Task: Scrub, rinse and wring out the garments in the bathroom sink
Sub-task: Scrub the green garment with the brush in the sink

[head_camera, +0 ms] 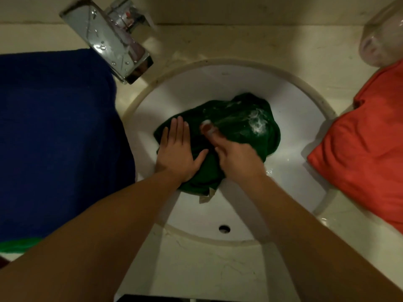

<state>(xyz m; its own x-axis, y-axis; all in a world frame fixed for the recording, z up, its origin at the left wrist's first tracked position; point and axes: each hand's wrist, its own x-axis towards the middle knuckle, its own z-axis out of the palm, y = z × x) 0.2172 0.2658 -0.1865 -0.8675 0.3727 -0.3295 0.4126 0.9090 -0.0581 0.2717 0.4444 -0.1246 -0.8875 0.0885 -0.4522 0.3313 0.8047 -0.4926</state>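
The left hand (176, 149) presses flat, fingers straight, on the soapy dark green fabric garment (239, 131) bunched mid-basin in the round white ceramic sink (294, 118); the right hand (235, 160) curls round a small pale sudsy object (207, 126) too blurred to name. Suds could let either slip, and splashing might soak the orange-red cloth (359, 149) at three o'clock.

Bare forearms (122, 214), L hand (177, 153) & R hand (235, 159); sudsy R fingers (209, 129).

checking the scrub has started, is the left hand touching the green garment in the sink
Touching. The head view shows the left hand lying flat with straight fingers pressed on the green garment, no gap visible.
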